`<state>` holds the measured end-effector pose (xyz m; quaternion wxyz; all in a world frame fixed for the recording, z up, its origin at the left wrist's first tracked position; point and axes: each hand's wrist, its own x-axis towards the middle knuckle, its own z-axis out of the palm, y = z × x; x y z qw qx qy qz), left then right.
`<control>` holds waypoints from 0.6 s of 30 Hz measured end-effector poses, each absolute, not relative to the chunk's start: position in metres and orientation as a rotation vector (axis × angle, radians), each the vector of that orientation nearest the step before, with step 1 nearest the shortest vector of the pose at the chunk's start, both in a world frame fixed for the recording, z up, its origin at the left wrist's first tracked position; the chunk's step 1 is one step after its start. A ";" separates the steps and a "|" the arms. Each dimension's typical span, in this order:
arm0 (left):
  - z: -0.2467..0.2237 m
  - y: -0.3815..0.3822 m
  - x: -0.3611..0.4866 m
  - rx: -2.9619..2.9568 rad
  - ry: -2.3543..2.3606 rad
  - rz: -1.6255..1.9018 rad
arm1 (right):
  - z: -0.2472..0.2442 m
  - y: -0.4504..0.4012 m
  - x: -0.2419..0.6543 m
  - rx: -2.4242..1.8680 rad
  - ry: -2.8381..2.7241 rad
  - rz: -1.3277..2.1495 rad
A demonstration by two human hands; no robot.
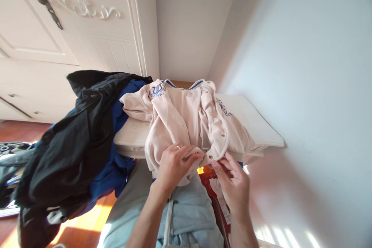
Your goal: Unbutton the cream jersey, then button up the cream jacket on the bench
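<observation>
A cream jacket [171, 124] with blue collar stripes, blue embroidery and metal snaps lies spread over a white bench-like surface [261, 120]. Its lower front edges hang toward me. With thumb and fingers closed, my left hand [174, 162] pinches the left front edge near the hem. My right hand [232, 176] grips the other front edge at the bottom corner, just beside a metal snap. Both edges are close together between my hands. Part of the hem is hidden behind my fingers.
Black and blue garments [78, 135] are draped over the surface's left end. Behind stands a white cabinet [101, 42]; a pale wall [314, 85] rises on the right. More items [14, 174] lie at far left, and something red [207, 182] is below the jacket.
</observation>
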<state>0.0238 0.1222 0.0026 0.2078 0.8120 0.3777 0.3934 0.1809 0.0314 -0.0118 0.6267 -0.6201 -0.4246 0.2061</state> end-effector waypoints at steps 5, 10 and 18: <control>0.012 0.125 0.037 2.247 1.256 0.951 | -0.010 0.039 0.173 -1.402 -0.901 0.222; 0.017 0.125 0.027 2.068 1.163 0.884 | -0.020 0.042 0.169 -1.415 -1.016 0.302; 0.015 0.117 0.003 1.672 0.796 0.787 | -0.021 0.044 0.165 -1.393 -0.954 0.391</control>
